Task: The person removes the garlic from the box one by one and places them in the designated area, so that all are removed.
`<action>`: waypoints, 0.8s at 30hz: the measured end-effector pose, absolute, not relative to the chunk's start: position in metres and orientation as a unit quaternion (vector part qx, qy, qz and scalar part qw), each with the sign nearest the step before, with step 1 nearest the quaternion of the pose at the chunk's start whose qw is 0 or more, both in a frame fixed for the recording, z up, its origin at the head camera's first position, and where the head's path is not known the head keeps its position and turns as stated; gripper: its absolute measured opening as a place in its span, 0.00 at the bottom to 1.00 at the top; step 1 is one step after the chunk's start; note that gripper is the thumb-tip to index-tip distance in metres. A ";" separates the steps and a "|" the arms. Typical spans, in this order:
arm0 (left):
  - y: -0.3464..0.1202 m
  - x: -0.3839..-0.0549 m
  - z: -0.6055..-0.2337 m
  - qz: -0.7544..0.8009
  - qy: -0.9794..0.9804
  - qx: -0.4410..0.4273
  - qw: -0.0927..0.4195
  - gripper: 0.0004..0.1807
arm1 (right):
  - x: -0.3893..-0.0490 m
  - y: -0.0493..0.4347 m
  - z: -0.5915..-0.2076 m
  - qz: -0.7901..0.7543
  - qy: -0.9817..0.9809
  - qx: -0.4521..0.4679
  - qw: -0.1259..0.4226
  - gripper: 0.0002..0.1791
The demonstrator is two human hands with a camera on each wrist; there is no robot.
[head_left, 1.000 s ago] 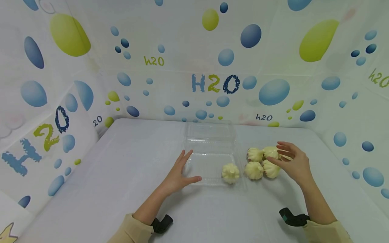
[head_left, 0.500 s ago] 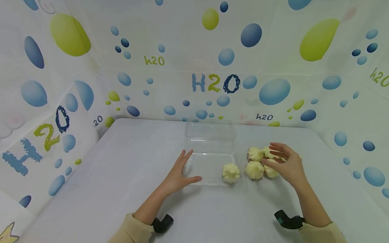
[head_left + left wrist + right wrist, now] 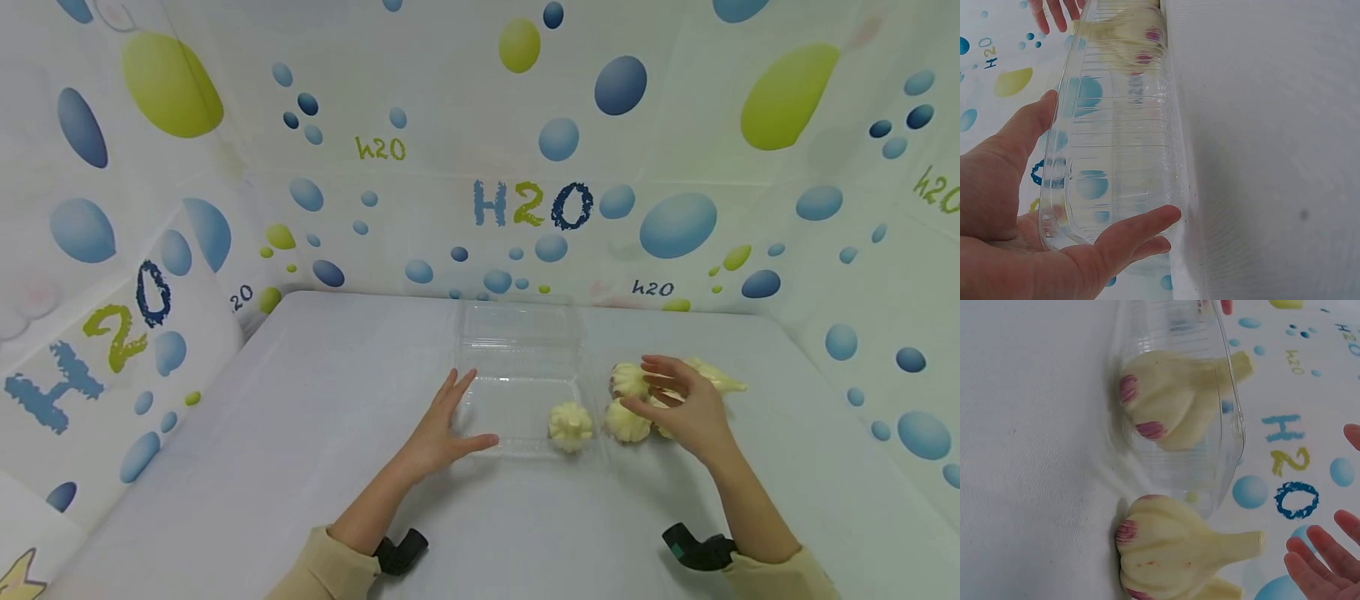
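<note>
A clear plastic clamshell box (image 3: 517, 408) lies with its lid back, one garlic bulb (image 3: 570, 427) standing in its near right corner. At the box's left end is my left hand (image 3: 442, 437), thumb and fingers spread along the plastic; the left wrist view shows the hand (image 3: 1054, 244) close around that end. My right hand (image 3: 693, 412) hovers over the garlic bulbs beside the box, fingers loosely bent and apart from the thumb, holding nothing. One loose bulb (image 3: 1166, 547) stands just outside the box wall in the right wrist view. The hand partly hides the bulbs behind it.
Several garlic bulbs are grouped right of the box, one (image 3: 716, 375) lying on its side at the back. The raised lid (image 3: 517, 325) extends towards the patterned back wall (image 3: 420, 192). A white cloth (image 3: 337, 375) covers the table.
My right hand has moved left across the garlic group, uncovering the bulb lying at the back right. My left hand and the box have stayed in place.
</note>
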State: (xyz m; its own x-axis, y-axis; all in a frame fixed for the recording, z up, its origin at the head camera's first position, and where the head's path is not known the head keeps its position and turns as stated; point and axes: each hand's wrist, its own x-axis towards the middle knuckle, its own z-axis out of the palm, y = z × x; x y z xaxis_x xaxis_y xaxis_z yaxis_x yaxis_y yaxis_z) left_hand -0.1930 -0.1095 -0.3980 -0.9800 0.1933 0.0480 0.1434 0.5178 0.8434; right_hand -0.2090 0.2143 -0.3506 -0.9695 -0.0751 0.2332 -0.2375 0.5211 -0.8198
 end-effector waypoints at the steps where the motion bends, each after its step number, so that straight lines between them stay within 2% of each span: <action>1: -0.110 -0.193 -0.398 0.481 0.871 0.096 0.026 0.51 | -0.208 0.212 -0.349 0.484 -0.867 0.088 0.078 0.35; 24: -0.109 -0.192 -0.397 0.488 0.867 0.100 0.025 0.51 | -0.211 0.175 -0.357 0.516 -0.846 0.136 0.018 0.36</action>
State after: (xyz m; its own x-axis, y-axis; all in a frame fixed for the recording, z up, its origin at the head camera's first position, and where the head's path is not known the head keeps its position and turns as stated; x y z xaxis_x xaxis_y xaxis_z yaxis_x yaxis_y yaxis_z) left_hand -0.1924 -0.1094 -0.3969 -0.9786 0.1983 0.0549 0.1499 0.5043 0.8504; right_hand -0.2107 0.1751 -0.3566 -0.9624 -0.2111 0.1710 -0.2486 0.4308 -0.8675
